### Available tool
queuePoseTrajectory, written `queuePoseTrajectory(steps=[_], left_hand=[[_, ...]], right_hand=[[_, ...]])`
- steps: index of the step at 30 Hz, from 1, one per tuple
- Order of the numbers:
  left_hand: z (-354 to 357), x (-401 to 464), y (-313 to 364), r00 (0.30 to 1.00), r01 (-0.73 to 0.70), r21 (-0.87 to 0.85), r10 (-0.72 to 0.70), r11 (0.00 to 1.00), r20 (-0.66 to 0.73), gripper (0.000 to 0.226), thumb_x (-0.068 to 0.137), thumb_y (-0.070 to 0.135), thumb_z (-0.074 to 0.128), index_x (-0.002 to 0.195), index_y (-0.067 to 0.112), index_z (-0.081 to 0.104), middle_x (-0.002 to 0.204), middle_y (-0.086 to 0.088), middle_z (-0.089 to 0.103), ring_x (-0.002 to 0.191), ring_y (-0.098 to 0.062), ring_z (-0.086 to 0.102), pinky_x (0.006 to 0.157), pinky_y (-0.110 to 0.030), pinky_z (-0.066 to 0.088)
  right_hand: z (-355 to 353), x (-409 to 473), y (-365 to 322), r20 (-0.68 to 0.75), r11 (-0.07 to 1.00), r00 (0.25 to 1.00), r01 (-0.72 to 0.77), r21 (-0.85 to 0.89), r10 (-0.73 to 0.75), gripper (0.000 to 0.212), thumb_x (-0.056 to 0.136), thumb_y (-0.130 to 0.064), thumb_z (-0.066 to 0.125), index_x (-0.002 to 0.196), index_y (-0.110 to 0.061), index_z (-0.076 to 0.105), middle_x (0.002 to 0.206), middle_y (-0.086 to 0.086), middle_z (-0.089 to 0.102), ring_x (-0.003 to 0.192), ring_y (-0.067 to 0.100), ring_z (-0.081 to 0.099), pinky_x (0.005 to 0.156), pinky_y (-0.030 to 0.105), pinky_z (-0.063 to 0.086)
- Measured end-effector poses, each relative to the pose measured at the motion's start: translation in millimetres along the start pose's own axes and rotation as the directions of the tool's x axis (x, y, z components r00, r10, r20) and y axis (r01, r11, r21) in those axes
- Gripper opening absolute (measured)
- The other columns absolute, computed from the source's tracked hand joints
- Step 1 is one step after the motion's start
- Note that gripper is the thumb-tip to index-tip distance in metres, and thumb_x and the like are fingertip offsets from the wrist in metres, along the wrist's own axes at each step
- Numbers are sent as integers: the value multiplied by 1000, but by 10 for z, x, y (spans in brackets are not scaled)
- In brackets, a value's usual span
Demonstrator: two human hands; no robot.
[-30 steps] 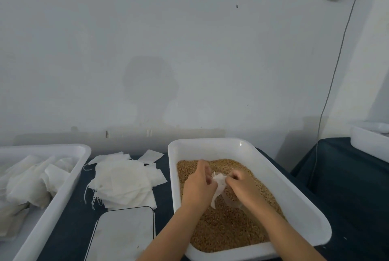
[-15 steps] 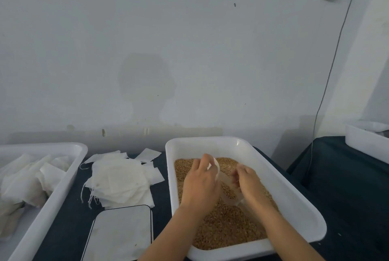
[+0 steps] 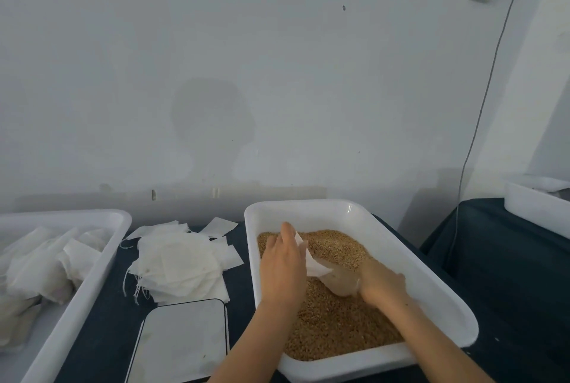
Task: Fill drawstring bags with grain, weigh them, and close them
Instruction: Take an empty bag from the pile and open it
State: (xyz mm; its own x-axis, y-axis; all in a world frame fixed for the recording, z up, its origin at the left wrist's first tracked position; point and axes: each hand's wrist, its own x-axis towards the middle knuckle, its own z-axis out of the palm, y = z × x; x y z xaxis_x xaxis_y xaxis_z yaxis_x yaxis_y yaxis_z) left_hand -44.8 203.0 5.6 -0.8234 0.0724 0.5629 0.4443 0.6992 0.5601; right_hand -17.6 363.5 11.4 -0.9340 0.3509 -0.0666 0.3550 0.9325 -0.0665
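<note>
Since half a second ago the right hand (image 3: 381,282) has slid lower and to the right, dragging the far end of the single thin white drawstring bag (image 3: 320,268) down into the golden-brown grain (image 3: 336,321), while the left hand (image 3: 282,265) has stayed at the bag's upper edge. The bag now lies slanted across the grain between the two hands, its lower part looking translucent. The left hand holds the top edge with fingers mostly straight and pointing away; whether the thumb pinches the cloth cannot be told. The right hand's fingers curl round the bag's lower end. The grain fills one white rectangular plastic tub (image 3: 385,229). Left of it lies one loose pile of flat white empty bags (image 3: 180,262), and just in front of that a white flat scale platform (image 3: 182,342). Further left, a second white tub (image 3: 92,271) holds crumpled white filled bags (image 3: 40,268), too jumbled to count. A third white tub (image 3: 535,206) sits at the far right.
</note>
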Motion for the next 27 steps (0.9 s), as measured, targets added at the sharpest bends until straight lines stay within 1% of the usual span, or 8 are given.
queuePoseTrajectory(steps=[4, 7, 11, 13, 16, 18, 21, 27], left_hand=[[-60, 5, 34, 994, 9, 8, -8, 1000, -111, 18, 101, 17, 30, 104, 12, 47, 84, 0, 52, 81, -18, 39, 72, -30, 34], [-77, 14, 65, 987, -14, 48, 22, 999, -158, 19, 99, 11, 38, 104, 8, 56, 88, -7, 55, 80, -21, 39, 75, -35, 37], [-59, 13, 45, 987, -31, 45, 37, 999, -155, 13, 96, 9, 48, 99, 9, 60, 91, -8, 57, 82, -19, 36, 74, -33, 36], [-42, 30, 1, 995, -53, 77, 59, 996, -86, 15, 95, 9, 46, 102, 14, 59, 97, -4, 54, 86, -18, 36, 78, -28, 33], [-10, 120, -101, 991, -128, 163, 119, 978, 61, 25, 93, 6, 45, 111, 22, 53, 110, 2, 48, 99, -17, 38, 86, -23, 31], [-2, 186, -170, 981, -165, 215, 137, 963, 141, 30, 91, 2, 47, 113, 22, 52, 115, 2, 47, 104, -17, 37, 89, -23, 31], [38, 225, -263, 962, -186, 266, 121, 946, 243, 39, 86, -4, 51, 116, 20, 51, 120, -1, 46, 110, -21, 38, 91, -26, 34], [133, 244, -328, 917, -274, 184, 198, 944, 348, 21, 90, 5, 57, 106, 19, 62, 122, 3, 50, 122, -16, 36, 88, -22, 36]], right_hand=[[-235, -74, 118, -73, 987, 996, 31, -160, -44, 17, 85, -5, 49, 89, -18, 58, 87, -5, 58, 84, 13, 58, 76, 25, 42], [-302, -161, 139, -108, 969, 989, 75, -234, -103, 20, 83, -2, 54, 75, -20, 50, 78, -7, 54, 81, 13, 58, 85, 28, 39], [-192, -207, 19, -101, 979, 984, 129, -160, -146, 18, 85, -3, 53, 83, -21, 54, 84, -7, 56, 85, 13, 57, 89, 27, 39], [-112, -203, -16, -96, 986, 983, 148, -78, -155, 15, 86, -5, 54, 85, -19, 58, 90, -5, 61, 87, 12, 58, 89, 26, 44], [-55, -164, 50, -76, 985, 983, 168, 37, -164, 9, 83, -12, 63, 88, -20, 61, 89, -9, 60, 81, 6, 57, 74, 20, 45], [-64, -154, 146, -33, 978, 985, 170, 124, -167, 16, 82, -14, 67, 78, -24, 54, 80, -13, 56, 71, -2, 51, 67, 17, 45], [-157, -163, 304, 0, 963, 987, 157, 219, -161, 28, 78, -14, 72, 72, -23, 46, 81, -12, 56, 71, -6, 50, 65, 14, 46], [-585, -228, 432, -1, 967, 988, 153, 203, -156, 21, 77, -19, 74, 80, -23, 54, 87, -13, 55, 79, 1, 53, 65, 16, 39]])
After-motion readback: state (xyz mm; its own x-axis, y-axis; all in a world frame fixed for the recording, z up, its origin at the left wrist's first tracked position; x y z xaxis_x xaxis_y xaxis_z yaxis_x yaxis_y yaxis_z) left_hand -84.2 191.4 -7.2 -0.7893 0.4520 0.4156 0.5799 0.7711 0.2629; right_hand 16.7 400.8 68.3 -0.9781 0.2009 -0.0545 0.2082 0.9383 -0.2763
